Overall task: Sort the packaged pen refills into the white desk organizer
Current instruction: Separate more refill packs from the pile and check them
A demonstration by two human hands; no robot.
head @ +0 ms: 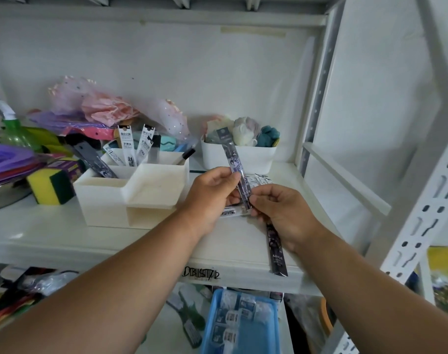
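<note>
Dark-printed refill packet (234,167) held upright between both hands above the white shelf (51,233), just right of the white desk organizer (131,195). Left hand (212,192) curled, thumb and fingers pinching the packet near its middle; right hand (281,213) curled too, fingertips gripping the packet's lower end, with a second dark packet (276,249) trapped under its palm and sticking out toward the shelf's front edge. White-labelled refill packets (256,180) lay flat on the shelf behind and beneath the hands, touching one another in a loose pile. Organizer stood left of the hands: several white refill packets (127,146) leaned upright in its tall rear compartment, one dark packet (95,159) tilted in the left compartment, and a black-capped pen (184,156) leaned in the right rear one. Yellow-and-green sponge (51,186) sat just beside the organizer's left wall. White bin (239,157) of bundled cloth items stood behind the hands, near the back wall. Pink and purple netting and bags (95,106) piled behind the organizer. Blue tray (240,325) of small packages visible on the shelf below.
</note>
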